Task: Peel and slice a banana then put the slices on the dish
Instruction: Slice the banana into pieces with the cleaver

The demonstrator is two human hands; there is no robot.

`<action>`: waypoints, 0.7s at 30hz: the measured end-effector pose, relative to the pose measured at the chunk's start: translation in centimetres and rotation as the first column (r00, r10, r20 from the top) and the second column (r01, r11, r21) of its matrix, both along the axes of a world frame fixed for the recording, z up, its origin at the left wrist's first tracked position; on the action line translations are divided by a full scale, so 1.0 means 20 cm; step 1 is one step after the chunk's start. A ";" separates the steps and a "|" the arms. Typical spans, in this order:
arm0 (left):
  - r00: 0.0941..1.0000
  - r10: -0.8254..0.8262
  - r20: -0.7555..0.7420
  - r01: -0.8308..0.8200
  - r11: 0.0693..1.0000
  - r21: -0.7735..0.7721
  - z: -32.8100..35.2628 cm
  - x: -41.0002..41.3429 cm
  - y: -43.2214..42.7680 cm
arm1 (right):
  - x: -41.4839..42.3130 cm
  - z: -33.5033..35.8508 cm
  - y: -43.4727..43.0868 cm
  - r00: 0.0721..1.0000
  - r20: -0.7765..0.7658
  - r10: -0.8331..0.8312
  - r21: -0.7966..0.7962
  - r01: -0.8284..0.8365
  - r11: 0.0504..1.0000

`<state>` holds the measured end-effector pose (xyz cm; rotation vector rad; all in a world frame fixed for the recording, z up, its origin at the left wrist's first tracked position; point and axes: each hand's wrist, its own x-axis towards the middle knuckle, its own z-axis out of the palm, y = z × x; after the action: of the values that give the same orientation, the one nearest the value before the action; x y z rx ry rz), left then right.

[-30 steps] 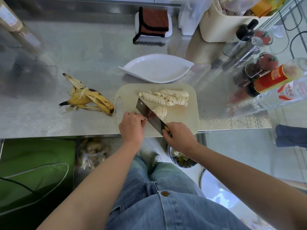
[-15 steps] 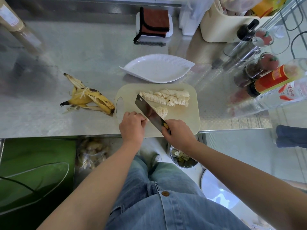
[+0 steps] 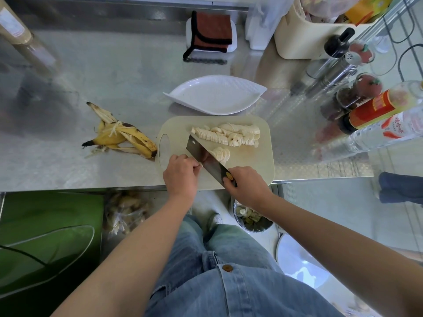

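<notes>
Your right hand (image 3: 248, 187) gripped the cleaver (image 3: 206, 159) handle. Your left hand (image 3: 180, 175) curled its fingers round a small banana end (image 3: 201, 165). The banana slices (image 3: 229, 135) lay on the cutting board (image 3: 258, 161), with the white dish (image 3: 217, 94) at its 12 o'clock.

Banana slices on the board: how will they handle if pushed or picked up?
Probably soft and easily squashed: the banana slices are thin, pale rounds. Likely sticky rather than slippery: they cling together in overlapping rows on the cutting board. A push would probably topple the rows, so lifting several at once on the flat knife seems safer.
</notes>
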<state>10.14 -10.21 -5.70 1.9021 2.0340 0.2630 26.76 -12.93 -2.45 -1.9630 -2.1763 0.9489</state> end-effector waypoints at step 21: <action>0.999 0.040 0.003 -0.040 0.999 0.005 0.00 0.00 -0.01 | -0.03 0.01 0.00 1.000 0.003 -0.001 0.009 0.001 1.000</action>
<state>10.21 -10.38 -5.68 1.8644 2.0729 0.2807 26.12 -12.85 -2.29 -1.9633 -2.1773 0.9347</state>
